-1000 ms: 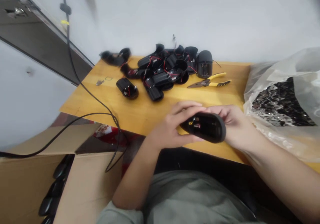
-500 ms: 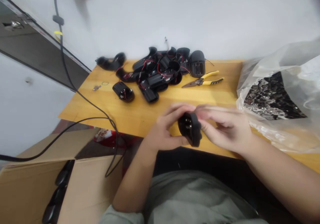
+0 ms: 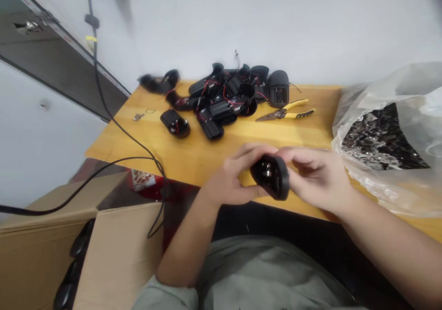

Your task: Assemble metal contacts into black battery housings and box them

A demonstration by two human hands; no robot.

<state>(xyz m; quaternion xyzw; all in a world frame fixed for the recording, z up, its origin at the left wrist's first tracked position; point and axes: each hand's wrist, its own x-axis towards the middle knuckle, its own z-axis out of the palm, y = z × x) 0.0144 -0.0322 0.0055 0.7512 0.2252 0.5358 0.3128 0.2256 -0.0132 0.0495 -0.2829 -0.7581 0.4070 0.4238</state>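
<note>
Between my two hands, over the table's front edge, is a black plastic housing (image 3: 271,176); its hollow side faces me and shiny metal bits show inside. My left hand (image 3: 235,176) is closed round its left side, thumb below and fingers above. The fingers of my right hand (image 3: 316,174) are bent against its right and upper edge; whether they pinch a small part there is hidden. Similar black housings with red wires (image 3: 224,93) lie piled at the back of the table. One separate housing (image 3: 175,123) rests nearer, left of the pile.
Yellow-handled pliers (image 3: 286,111) lie right of the pile. A clear plastic bag (image 3: 366,181) of small metal plates stands at the right. A black cable (image 3: 120,132) hangs across the table's left side. An opened cardboard box (image 3: 117,254) with black parts is at lower left.
The housing has turned in my hands, so more of its hollow inside faces me. Both hands still hold it. The camera view has shifted slightly.
</note>
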